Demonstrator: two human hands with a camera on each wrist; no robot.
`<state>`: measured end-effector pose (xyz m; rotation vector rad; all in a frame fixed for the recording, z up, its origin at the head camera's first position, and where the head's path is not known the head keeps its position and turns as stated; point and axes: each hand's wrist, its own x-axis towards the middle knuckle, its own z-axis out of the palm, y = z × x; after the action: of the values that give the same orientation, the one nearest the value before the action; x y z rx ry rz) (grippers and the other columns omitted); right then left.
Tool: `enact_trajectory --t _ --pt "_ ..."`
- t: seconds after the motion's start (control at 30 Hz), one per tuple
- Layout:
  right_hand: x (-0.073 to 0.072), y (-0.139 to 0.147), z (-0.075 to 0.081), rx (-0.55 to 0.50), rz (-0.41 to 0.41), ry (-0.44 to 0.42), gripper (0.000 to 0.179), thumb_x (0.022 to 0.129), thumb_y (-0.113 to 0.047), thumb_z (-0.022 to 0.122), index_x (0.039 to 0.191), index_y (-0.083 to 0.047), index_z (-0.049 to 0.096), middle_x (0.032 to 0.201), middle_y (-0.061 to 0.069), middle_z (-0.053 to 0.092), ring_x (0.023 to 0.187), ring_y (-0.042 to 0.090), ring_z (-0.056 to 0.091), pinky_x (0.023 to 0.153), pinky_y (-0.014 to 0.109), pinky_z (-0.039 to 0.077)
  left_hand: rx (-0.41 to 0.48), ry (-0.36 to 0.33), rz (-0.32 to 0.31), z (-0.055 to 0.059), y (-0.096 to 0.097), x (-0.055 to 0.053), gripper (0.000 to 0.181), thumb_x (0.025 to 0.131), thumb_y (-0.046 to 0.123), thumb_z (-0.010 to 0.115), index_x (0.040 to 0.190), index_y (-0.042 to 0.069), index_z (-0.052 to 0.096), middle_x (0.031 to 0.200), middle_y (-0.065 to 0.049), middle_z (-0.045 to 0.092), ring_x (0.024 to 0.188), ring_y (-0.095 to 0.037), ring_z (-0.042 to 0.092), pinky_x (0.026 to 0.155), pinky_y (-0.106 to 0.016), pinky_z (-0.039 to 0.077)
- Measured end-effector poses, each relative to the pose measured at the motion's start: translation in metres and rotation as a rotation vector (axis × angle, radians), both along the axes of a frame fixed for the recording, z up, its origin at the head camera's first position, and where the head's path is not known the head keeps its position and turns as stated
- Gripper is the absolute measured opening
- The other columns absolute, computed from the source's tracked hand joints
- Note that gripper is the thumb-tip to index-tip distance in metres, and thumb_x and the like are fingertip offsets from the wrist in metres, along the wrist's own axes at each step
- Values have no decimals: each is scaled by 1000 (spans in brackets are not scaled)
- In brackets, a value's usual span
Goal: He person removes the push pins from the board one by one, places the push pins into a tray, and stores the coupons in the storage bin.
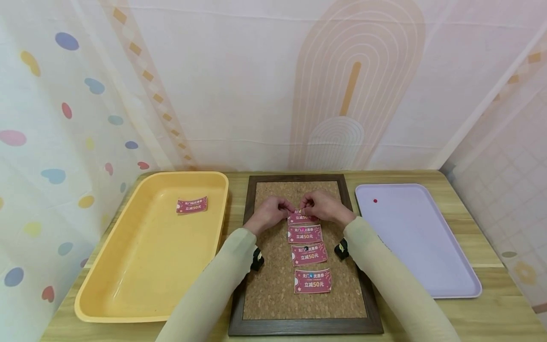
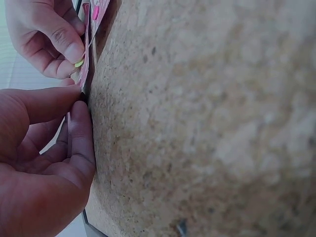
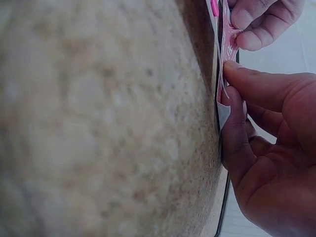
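Observation:
Near the top of a cork board (image 1: 269, 285), my left hand (image 1: 272, 212) pinches the left edge of a pink coupon (image 1: 302, 218). My right hand (image 1: 323, 205) is at the coupon's other side, and the left wrist view shows a yellow-green pushpin (image 2: 79, 63) between its thumb and finger. In the right wrist view, a pale corner of the coupon (image 3: 223, 114) curls up by the right fingers. Below lie three more coupons in a column: one with a pink pin (image 1: 302, 230), one with a black pin (image 1: 306, 248), one with a blue pin (image 1: 311, 275).
On the left stands a yellow tray (image 1: 149, 270) with one coupon (image 1: 192, 205) at its far end. A lilac tray (image 1: 419, 247) lies to the right, holding a red pin (image 1: 375, 200). The board's dark frame (image 1: 305, 327) sits near the table's front edge, and a curtain (image 1: 239, 95) hangs behind.

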<state>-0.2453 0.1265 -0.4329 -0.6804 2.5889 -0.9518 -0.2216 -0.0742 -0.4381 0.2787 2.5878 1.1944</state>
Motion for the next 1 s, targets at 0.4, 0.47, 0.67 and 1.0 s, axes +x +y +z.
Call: enact_trajectory --t 0.4,0.47,0.67,1.0 --pt "0 0 -2 -19 -8 -25 4 97 -6 69 94 -5 72 79 1 65 63 10 54 58 24 45 7 -3 8 0 0 2 13 99 4 65 103 3 77 96 -7 72 83 -16 60 73 -28 47" --pt "-1 0 -2 -18 -8 -23 4 96 -6 69 94 -5 72 79 1 65 63 10 54 58 24 44 9 -2 8 1 0 2 13 99 4 65 103 3 77 97 -7 72 83 -16 60 74 -28 47" --pt "0 -1 -1 0 -6 -10 5 97 -7 69 94 -6 72 79 1 65 64 10 54 58 24 44 16 -3 5 0 -1 2 13 99 4 65 103 3 77 98 -7 72 84 -17 61 75 -29 48" --pt "-1 0 1 -9 5 -33 7 99 -8 67 94 -6 71 83 2 65 70 13 55 63 26 45 6 -26 23 0 -3 0 13 100 6 64 104 5 77 101 -7 71 88 -18 61 80 -33 50"
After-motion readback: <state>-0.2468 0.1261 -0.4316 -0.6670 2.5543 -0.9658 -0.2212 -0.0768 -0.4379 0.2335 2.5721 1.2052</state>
